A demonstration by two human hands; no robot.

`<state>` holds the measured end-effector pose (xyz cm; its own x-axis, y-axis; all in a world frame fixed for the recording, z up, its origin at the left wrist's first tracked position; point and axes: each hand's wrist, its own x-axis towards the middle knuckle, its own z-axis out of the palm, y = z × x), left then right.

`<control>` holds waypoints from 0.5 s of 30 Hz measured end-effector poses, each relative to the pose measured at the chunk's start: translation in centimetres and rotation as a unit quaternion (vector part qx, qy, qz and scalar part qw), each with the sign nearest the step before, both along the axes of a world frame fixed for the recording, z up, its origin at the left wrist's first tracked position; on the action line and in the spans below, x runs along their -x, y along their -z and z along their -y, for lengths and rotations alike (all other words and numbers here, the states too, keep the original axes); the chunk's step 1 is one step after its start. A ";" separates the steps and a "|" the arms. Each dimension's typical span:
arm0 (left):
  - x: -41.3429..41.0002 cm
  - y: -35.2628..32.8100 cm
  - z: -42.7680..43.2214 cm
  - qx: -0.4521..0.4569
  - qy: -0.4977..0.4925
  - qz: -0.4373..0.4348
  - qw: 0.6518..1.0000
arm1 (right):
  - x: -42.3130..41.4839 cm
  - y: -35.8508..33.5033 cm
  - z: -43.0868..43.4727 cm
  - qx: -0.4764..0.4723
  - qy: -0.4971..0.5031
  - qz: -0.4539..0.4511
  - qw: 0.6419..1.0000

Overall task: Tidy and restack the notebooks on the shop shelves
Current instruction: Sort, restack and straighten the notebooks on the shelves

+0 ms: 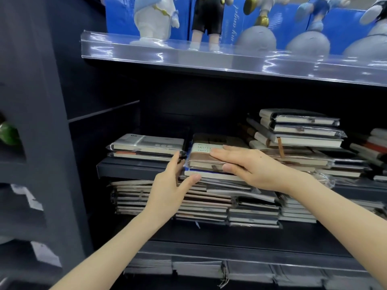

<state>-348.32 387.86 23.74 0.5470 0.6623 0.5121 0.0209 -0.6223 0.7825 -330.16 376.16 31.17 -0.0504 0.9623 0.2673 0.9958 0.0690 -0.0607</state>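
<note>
Head view: right hand (251, 167) flat on brown notebook (201, 158); left hand (168, 186) spread alongside (grey stack (146, 144) adjoining).

brown wrapped notebook (201, 161): matt cover under glossy, crinkled clear plastic film | grey-banded notebook (146, 142): same shiny film, matt cream paper page edges | dark navy shelf board (129, 167): smooth, matt | clear plastic edge strip (209, 59): glossy, mirror-like glare | white figurine (152, 19): smooth, glossy

Dim shelf recesses, glare on clear strip (209, 57), blurred, bowed edges
</note>
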 end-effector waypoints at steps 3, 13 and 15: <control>-0.7 0.2 0.9 -0.018 -0.012 0.009 1.000 | -0.5 0.2 0.0 -0.006 -0.014 -0.008 1.000; -0.6 0.4 0.3 0.019 0.004 0.024 1.000 | -2.4 -0.4 1.8 0.015 0.042 0.070 0.997; -0.7 0.4 0.4 0.001 -0.002 0.015 1.000 | -2.6 0.0 2.2 -0.009 0.056 0.082 0.995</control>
<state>-347.63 387.48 23.30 0.5289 0.6649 0.5274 -0.0013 -0.6208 0.7839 -327.54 373.97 31.15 0.0121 0.9595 0.2814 0.9938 -0.0427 0.1030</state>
